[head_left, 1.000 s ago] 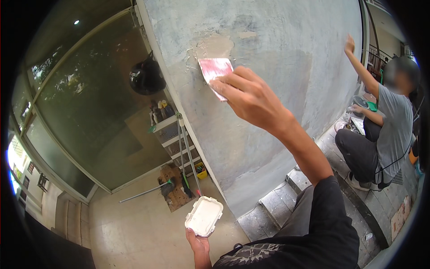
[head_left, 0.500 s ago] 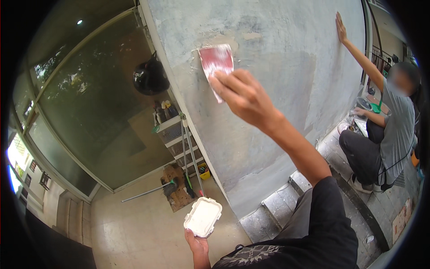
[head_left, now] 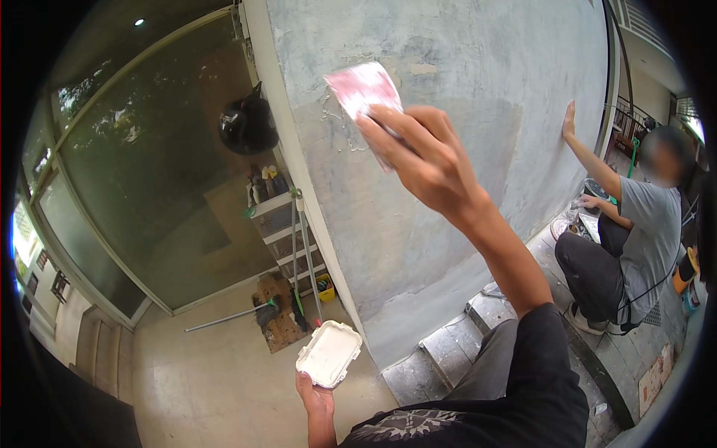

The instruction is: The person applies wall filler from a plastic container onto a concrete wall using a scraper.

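My right hand (head_left: 429, 160) is closed on a flat, flexible putty scraper (head_left: 364, 88), reddish and smeared with white paste. The scraper is raised at the upper part of a grey-blue plastered wall (head_left: 463, 149), over a rough patch with ridges of filler; whether its edge touches the wall I cannot tell. Low down, my left hand (head_left: 319, 396) grips a shallow rectangular plastic container (head_left: 329, 354) from beneath and the side. White paste coats its inside.
A crouching co-worker (head_left: 650, 239) at the right has one palm on the wall. Steps (head_left: 452, 345) run along its foot. Left stand a glass door (head_left: 157, 164), a hanging black helmet (head_left: 246, 123), a drawer unit (head_left: 287, 231) and a broom (head_left: 231, 315) on the floor.
My right hand has turned the scraper, tilting its blade further left and showing more white paste. The co-worker's raised palm has slid down the wall. The view has shifted slightly.
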### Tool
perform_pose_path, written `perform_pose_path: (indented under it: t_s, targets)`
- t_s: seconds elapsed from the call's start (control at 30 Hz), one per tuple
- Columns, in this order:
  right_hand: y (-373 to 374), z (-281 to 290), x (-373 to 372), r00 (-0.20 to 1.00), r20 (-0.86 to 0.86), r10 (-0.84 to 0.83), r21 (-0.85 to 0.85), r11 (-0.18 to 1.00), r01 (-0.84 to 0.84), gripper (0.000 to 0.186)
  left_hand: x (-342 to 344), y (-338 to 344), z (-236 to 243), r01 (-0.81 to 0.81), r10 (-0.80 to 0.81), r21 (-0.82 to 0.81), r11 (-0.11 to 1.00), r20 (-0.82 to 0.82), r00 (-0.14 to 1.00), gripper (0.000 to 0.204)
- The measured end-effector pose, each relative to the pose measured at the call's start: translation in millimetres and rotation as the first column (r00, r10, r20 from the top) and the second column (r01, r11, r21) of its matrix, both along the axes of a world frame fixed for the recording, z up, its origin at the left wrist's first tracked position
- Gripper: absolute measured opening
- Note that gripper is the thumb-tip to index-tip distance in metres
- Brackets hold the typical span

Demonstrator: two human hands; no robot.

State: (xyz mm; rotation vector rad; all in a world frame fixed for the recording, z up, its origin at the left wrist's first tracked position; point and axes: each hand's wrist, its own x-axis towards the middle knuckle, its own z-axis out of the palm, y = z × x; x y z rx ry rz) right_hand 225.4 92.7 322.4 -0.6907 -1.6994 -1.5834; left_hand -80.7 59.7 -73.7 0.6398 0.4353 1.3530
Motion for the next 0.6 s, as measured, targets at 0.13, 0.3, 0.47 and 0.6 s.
perform_pose_path:
  t_s: [0.13, 0.3, 0.47, 0.6]
  targets:
    - [47.8, -9.6, 2.0, 0.999, 0.019, -0.050, -0.046, 0.998, 0.051, 0.047, 2.2, -3.3, -0.7, -0.007, 0.007, -0.017, 1.000, 0.001, 1.000, 0.065]
    - [39.5, -69.6, 20.7, 0.999, -0.015, -0.043, -0.210, 0.977, 0.039, 0.045, 1.8, -7.6, 0.1, -0.036, 0.037, -0.022, 0.999, 0.042, 0.998, 0.063]
    - [-17.9, -79.3, 12.8, 0.994, -0.052, -0.091, -0.322, 0.944, 0.070, 0.039, -3.1, -4.9, 1.8, -0.062, 0.061, -0.026, 0.998, -0.019, 0.998, 0.063]
    - [-23.4, -33.6, -5.3, 0.995, -0.087, -0.053, -0.118, 0.992, 0.043, 0.035, -7.2, -3.3, 0.2, -0.052, 0.052, 0.005, 0.999, -0.046, 0.998, 0.065]
